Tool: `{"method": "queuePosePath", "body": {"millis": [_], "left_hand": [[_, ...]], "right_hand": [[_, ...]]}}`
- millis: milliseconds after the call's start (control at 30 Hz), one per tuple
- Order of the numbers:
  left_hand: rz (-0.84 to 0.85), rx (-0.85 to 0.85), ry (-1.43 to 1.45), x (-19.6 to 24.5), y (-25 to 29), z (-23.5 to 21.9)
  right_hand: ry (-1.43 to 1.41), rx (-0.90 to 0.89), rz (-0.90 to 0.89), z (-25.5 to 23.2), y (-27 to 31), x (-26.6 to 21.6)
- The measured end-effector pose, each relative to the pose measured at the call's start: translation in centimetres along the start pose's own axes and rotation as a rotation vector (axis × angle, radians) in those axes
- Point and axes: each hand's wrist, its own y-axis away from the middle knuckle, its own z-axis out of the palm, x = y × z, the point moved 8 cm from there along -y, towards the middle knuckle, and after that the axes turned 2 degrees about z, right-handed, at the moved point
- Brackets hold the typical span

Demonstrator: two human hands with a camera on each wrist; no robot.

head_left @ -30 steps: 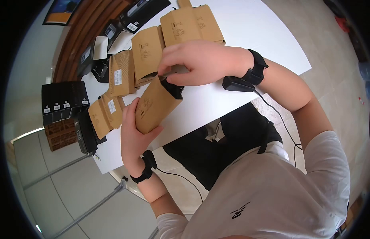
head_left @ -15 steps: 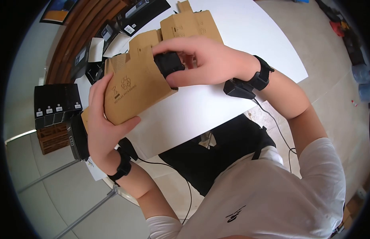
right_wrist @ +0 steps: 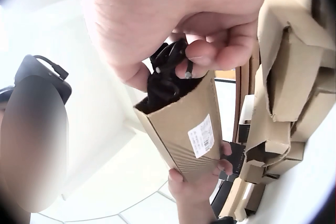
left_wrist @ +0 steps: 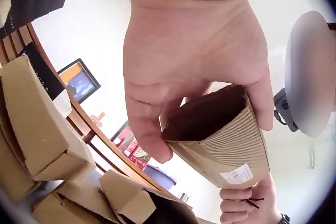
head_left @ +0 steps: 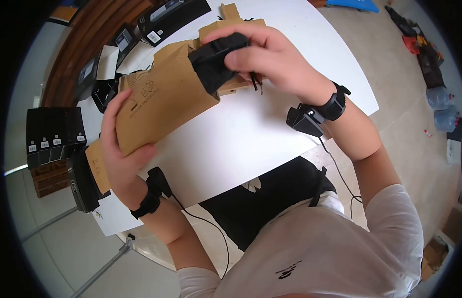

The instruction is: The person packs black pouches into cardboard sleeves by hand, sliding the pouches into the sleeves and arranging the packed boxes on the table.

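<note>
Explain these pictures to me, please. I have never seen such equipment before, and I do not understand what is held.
There is no robot here: a person works with bare hands. The head picture looks down from a camera on the head; the two others come from small cameras strapped to the wrists. The left hand grips an open cardboard box. The right hand pinches a black bundle, partly inside the box's opening; what it is, I cannot tell. On the white table lie more cardboard boxes and black boxes.
</note>
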Motion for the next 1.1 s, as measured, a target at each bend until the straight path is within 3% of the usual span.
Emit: {"method": "queuePosePath", "body": {"millis": [133, 233, 433, 533, 633, 700, 833, 900, 1033, 1100], "left_hand": [[-0.003, 0.097, 0.145, -0.8, 0.8, -0.3], [0.009, 0.096, 0.11, -0.6, 1.1, -0.1], [0.103, 0.067, 0.105, -0.5, 1.2, -0.4], [0.013, 0.095, 0.086, -1.2, 1.4, -1.1], [0.016, 0.1, 0.19, -1.3, 1.5, -1.6], [-0.08, 0.134, 0.201, -1.9, 1.5, -1.8], [-0.059, 0.172, 0.206, -2.8, 1.3, -2.3], [-0.032, 0.259, 0.044, -3.3, 1.2, -3.3], [0.028, 0.253, 0.134, -2.6, 1.4, -3.2], [-0.087, 0.304, 0.14, -2.9, 1.4, -2.8]], "right_hand": [[0.0, 0.016, 0.048, -0.4, -0.2, 1.2], [0.045, 0.055, -0.012, 0.5, 0.3, 0.5], [0.032, -0.008, 0.1, 0.8, 0.4, 1.3], [-0.137, 0.117, 0.085, -0.1, 0.2, 1.2], [-0.341, 0.12, 0.102, -0.8, -0.2, 2.3], [-0.382, 0.131, 0.128, -0.9, -0.3, 2.6], [-0.524, 0.167, 0.116, -1.6, -0.4, 2.2], [-0.549, 0.183, 0.112, -2.2, -0.4, 2.1], [-0.718, 0.163, 0.178, -2.4, -0.7, 2.5], [-0.759, 0.157, 0.23, -2.3, -0.7, 2.7]]}}
